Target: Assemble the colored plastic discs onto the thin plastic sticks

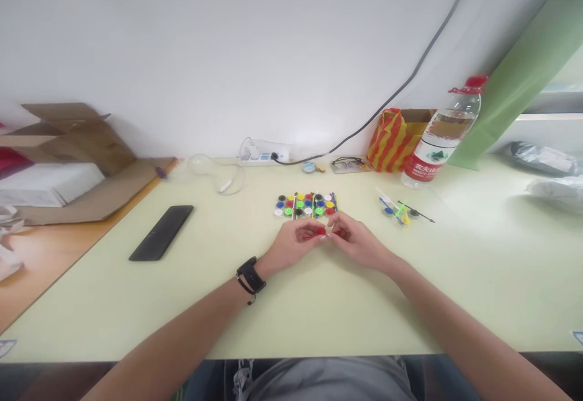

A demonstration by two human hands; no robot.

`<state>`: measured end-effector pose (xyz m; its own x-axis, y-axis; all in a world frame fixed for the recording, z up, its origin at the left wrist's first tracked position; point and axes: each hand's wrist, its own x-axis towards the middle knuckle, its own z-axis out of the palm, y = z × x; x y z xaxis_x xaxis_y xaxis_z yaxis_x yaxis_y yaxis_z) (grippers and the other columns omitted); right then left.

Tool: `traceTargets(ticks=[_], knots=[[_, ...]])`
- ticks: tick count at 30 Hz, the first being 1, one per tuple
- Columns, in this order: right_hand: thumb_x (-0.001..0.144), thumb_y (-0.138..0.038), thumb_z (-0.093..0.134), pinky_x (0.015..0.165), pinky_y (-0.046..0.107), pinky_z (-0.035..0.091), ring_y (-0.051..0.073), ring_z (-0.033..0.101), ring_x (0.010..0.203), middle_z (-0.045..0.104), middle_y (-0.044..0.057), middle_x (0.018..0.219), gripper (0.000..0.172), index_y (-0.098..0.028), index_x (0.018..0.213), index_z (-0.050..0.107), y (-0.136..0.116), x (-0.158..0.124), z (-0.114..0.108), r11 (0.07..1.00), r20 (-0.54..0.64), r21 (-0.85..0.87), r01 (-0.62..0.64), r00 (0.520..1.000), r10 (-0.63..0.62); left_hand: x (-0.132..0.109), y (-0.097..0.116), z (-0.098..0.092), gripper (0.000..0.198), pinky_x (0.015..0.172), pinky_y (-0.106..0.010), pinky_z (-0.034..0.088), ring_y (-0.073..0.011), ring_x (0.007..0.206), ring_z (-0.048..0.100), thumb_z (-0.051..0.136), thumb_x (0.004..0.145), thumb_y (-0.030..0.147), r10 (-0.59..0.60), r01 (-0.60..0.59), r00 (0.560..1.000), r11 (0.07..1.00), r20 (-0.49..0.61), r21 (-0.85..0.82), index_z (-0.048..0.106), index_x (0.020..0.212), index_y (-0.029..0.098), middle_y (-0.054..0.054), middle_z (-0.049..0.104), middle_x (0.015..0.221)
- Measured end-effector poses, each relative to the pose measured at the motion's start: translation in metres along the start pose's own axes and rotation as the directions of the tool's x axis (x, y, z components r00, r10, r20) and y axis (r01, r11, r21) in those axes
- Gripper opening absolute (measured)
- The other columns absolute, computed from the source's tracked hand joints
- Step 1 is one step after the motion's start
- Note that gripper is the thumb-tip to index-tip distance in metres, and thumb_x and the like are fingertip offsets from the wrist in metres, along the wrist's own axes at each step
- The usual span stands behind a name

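My left hand (296, 242) is closed on a small red plastic piece (320, 231) that has a round part and a thin stick. Against it, fingertips almost touching, my right hand (357, 240) is pinched; what lies between its fingers is too small to make out. Just beyond my hands, rows of coloured discs (279, 213) in black, yellow, red, white, blue and green lie with thin sticks (313, 205) among them. To the right is a loose group of sticks with discs (401, 211) in blue, green, yellow, black and white.
A black flat case (161, 233) lies at left on the pale table (182, 304). Along the wall are a power strip (266, 152), a blue round item (309, 167), a striped bag (387, 143) and a large water bottle (439, 140). An open cardboard box (100, 140) stands far left.
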<state>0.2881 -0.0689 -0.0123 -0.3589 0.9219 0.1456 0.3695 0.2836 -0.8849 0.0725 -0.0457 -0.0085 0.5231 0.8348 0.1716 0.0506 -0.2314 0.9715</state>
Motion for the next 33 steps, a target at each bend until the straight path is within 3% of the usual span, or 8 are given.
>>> traceTargets(ticks=[14,22,25,27,30,33], knots=[[0.099,-0.040,0.057,0.062,0.028,0.040,0.015,0.047,0.067,0.051,-0.003,0.076,0.020,-0.023,0.109,0.055,-0.003,0.003,0.003,0.990,-0.020,0.141,0.021,1.000,-0.018,-0.001,-0.002,-0.003,0.020,0.087,-0.036,0.059,-0.0211,0.088,0.072,0.077,0.089,0.034,0.022,-0.022,1.000,0.999,-0.001,0.024,0.075,0.097,0.015,-0.010,0.075,0.095],[0.095,-0.044,0.063,0.066,0.030,0.045,0.015,0.052,0.072,0.059,0.002,0.093,0.029,-0.024,0.115,0.056,-0.003,0.006,0.003,0.966,-0.121,0.258,0.022,0.993,0.010,0.001,-0.003,-0.005,0.023,0.092,-0.037,0.058,-0.0225,0.099,0.072,0.076,0.091,0.036,0.001,0.003,0.999,0.993,0.032,-0.117,0.072,0.099,0.015,-0.012,0.073,0.107],[0.095,-0.045,0.063,0.062,0.029,0.045,0.014,0.052,0.066,0.059,0.001,0.094,0.035,-0.025,0.122,0.054,-0.004,0.006,0.002,0.982,-0.225,0.185,0.040,0.974,0.003,0.003,-0.003,-0.006,0.027,0.091,-0.037,0.060,-0.0212,0.095,0.073,0.082,0.085,0.035,-0.037,0.032,0.999,0.984,-0.025,-0.173,0.071,0.101,0.016,-0.009,0.073,0.106],[0.096,-0.046,0.060,0.063,0.030,0.046,0.016,0.054,0.068,0.060,0.002,0.088,0.028,-0.023,0.113,0.060,-0.005,0.005,0.000,0.996,-0.288,0.073,0.059,0.957,-0.036,0.004,-0.004,-0.007,0.031,0.089,-0.036,0.060,-0.0198,0.091,0.073,0.085,0.082,0.035,-0.067,0.052,0.996,0.976,-0.066,-0.212,0.072,0.104,0.017,-0.007,0.072,0.104],[0.100,-0.046,0.055,0.064,0.032,0.047,0.019,0.056,0.073,0.061,0.004,0.081,0.027,-0.022,0.103,0.065,-0.007,0.003,-0.003,0.996,-0.251,-0.031,0.085,0.964,-0.090,0.006,-0.006,-0.008,0.032,0.092,-0.036,0.059,-0.0193,0.093,0.073,0.086,0.081,0.036,-0.087,0.062,0.991,0.970,-0.098,-0.233,0.073,0.103,0.016,-0.007,0.074,0.101],[0.102,-0.046,0.051,0.064,0.032,0.048,0.018,0.055,0.071,0.059,0.003,0.084,0.037,-0.024,0.130,0.060,-0.008,0.001,-0.002,0.993,-0.199,-0.040,0.114,0.973,-0.120,0.006,-0.007,-0.010,0.033,0.095,-0.037,0.058,-0.0203,0.097,0.072,0.087,0.080,0.036,-0.108,0.079,0.989,0.963,-0.101,-0.256,0.074,0.102,0.015,-0.008,0.076,0.102]])
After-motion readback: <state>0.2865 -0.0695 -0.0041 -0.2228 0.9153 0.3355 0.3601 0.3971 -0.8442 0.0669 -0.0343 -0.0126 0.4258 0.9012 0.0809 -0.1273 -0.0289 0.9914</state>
